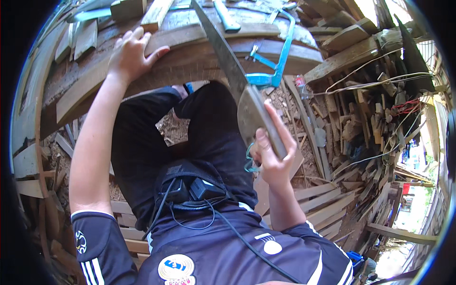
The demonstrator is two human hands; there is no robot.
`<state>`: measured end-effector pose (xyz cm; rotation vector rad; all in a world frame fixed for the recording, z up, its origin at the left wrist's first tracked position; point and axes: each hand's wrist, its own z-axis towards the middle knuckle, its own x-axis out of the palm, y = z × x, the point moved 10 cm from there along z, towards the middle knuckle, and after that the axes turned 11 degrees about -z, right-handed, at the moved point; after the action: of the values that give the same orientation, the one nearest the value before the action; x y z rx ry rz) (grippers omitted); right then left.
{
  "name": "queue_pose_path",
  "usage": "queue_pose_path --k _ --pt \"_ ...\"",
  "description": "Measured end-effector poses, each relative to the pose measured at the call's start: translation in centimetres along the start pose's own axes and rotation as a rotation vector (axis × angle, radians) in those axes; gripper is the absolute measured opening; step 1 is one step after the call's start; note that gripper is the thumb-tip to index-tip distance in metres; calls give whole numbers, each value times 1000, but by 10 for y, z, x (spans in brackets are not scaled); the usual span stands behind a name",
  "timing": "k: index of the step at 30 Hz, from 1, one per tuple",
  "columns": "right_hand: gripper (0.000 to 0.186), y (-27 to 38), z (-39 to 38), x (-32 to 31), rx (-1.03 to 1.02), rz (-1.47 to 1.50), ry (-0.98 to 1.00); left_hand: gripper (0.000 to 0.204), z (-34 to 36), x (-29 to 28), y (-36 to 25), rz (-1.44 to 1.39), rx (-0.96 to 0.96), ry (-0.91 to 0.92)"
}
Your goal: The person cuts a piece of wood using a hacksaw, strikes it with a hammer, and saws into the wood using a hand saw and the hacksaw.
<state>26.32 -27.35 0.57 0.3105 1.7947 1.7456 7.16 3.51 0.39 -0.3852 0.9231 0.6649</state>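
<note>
A handsaw [221, 50] with a long dark toothed blade slants up and to the left, its blade crossing over the edge of a wooden board [194, 35] on the workbench. My right hand [273, 149] is wrapped round the saw's wooden handle [251, 114], index finger stretched along it. A loop of green cord hangs by that hand. My left hand [130, 56] lies on the board at the left, fingers spread and thumb pointing right. Whether the saw teeth touch the wood, I cannot tell.
A blue hacksaw frame [286, 45] lies at the bench's right end, near a tool with a pale blue handle [226, 18]. Wood blocks [85, 40] sit at the far left. Scrap wood [365, 114] and loose cords are piled at the right. Wood chips cover the ground.
</note>
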Motion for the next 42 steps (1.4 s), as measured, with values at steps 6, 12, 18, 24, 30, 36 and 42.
queue_pose_path --k 6,12,18,24,30,36,42 --pt "39 20 120 62 -439 -132 -74 77 11 27 26 -65 -44 72" --pt "50 1 49 21 -147 62 45 72 10 -12 0 -70 -56 33" --pt "49 6 38 10 -111 24 -13 66 9 -18 -8 -140 -157 129" --pt "42 11 108 51 -181 56 63 79 0 24 21 10 -39 25" --pt "51 5 3 -3 -120 13 -5 69 7 -16 -8 -81 -164 131" --pt "41 18 106 47 -342 -135 -56 71 2 20 23 -53 -10 -74" --pt "48 -2 91 34 -215 -41 12 79 9 8 1 -85 -68 33"
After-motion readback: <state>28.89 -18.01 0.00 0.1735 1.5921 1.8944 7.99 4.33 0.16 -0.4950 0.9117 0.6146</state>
